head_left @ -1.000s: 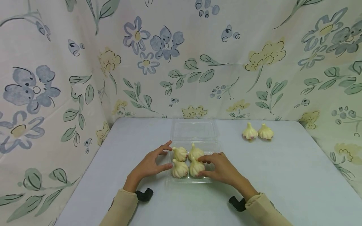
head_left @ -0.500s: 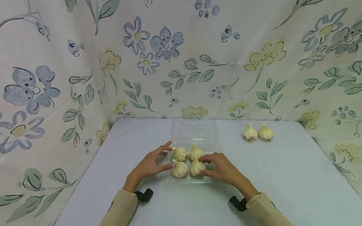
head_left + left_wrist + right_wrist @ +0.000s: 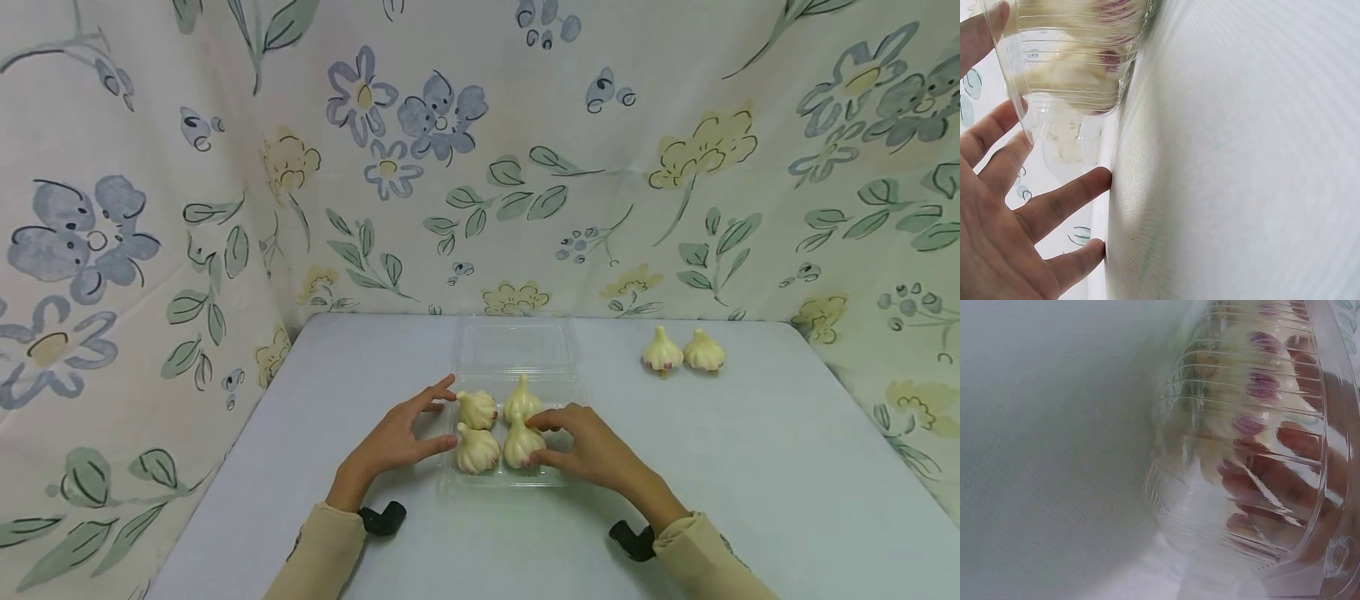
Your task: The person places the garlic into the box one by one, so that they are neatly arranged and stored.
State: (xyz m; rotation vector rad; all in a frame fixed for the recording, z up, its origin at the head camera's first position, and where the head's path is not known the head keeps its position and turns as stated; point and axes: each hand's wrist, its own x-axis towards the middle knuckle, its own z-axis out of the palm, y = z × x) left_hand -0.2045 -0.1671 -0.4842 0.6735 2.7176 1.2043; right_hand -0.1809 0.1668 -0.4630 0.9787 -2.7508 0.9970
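Note:
My right hand (image 3: 588,442) reaches into a clear plastic clamshell box (image 3: 551,479) and grips the front right garlic bulb (image 3: 520,450) between thumb and fingers. Behind it a second garlic bulb (image 3: 522,398) stands with its stem up. Two more bulbs fill the left side, a front one (image 3: 477,452) and a back one (image 3: 476,409). My left hand (image 3: 393,437) is spread at the box's left side, thumb and fingertips by the rim. In the left wrist view, two of its fingers (image 3: 1066,203) reach down to the table. Through the box wall, the right wrist view shows the right fingers (image 3: 1272,469) beside purple-streaked garlic.
The box's hinged lid (image 3: 513,343) lies open toward the back of the white table (image 3: 360,358). Two loose garlic bulbs, one on the left (image 3: 662,352) and one on the right (image 3: 706,352), stand at the back right. A floral curtain (image 3: 525,167) hangs behind.
The front right bulb has shifted slightly right in my right hand's grip. The bulb behind it has moved a little right and back and stands straighter. My left hand has stayed still.

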